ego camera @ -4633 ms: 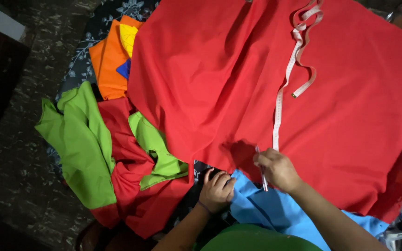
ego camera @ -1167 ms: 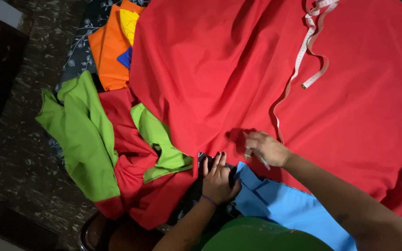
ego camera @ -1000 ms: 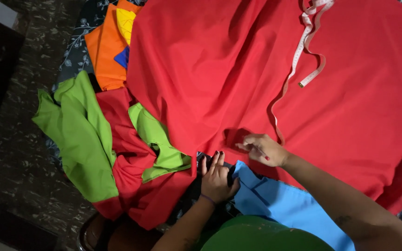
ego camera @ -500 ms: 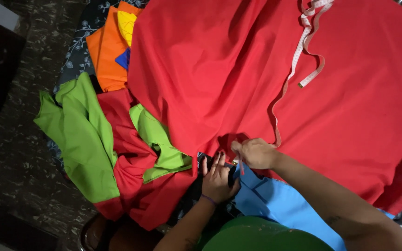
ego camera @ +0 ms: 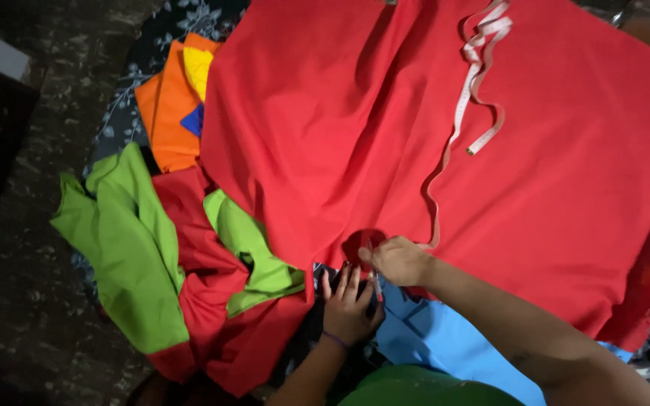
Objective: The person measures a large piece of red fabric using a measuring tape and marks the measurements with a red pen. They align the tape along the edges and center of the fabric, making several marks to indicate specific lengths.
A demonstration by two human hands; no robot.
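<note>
Fingers pinching red cloth edge, left hand flat

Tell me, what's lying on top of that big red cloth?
A pale measuring tape snakes across the red cloth; the right hand rests at its near edge. Whatever lies beneath the cloth's middle is covered.

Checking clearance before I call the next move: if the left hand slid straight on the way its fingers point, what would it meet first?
Probably the near edge of the large red cloth sheet: the left hand lies flat, fingers pointing up-frame toward it, just left of the right hand. Depth is unclear.
</note>
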